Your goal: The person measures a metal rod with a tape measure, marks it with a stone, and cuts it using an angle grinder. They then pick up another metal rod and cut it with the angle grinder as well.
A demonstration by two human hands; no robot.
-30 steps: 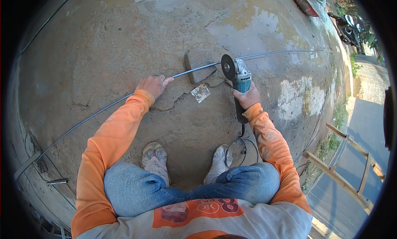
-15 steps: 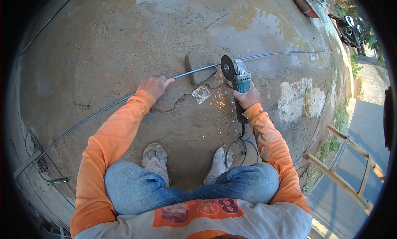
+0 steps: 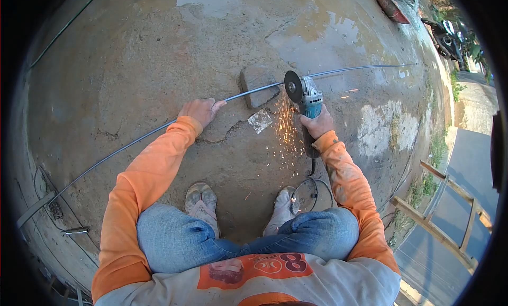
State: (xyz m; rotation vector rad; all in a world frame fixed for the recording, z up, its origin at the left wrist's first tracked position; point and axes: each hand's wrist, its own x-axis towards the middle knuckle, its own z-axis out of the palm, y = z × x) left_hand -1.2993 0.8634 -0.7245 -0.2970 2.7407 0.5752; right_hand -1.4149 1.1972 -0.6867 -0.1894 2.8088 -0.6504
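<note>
My left hand [image 3: 201, 112] is closed around a long thin metal rod [image 3: 253, 90], which runs from the lower left to the upper right. The rod rests across a grey stone block [image 3: 259, 77]. In my right hand [image 3: 318, 122] is a teal and black angle grinder [image 3: 313, 110], held upright by its body. Its dark disc [image 3: 293, 86] meets the rod just right of the block, and orange sparks [image 3: 286, 123] spray down toward my feet. The exact contact point is partly hidden by the disc.
A pale flat scrap [image 3: 260, 121] lies below the block. The grinder's cord [image 3: 313, 195] loops beside my right shoe [image 3: 279, 209]. A wooden ladder-like frame [image 3: 444, 232] stands at right, and a small metal tool [image 3: 75, 231] lies at lower left. Puddles [image 3: 338, 39] wet the ground ahead.
The spark spray has grown denser and longer, with a few sparks now flying to the right. Both hands, the rod and the grinder keep nearly the same positions.
</note>
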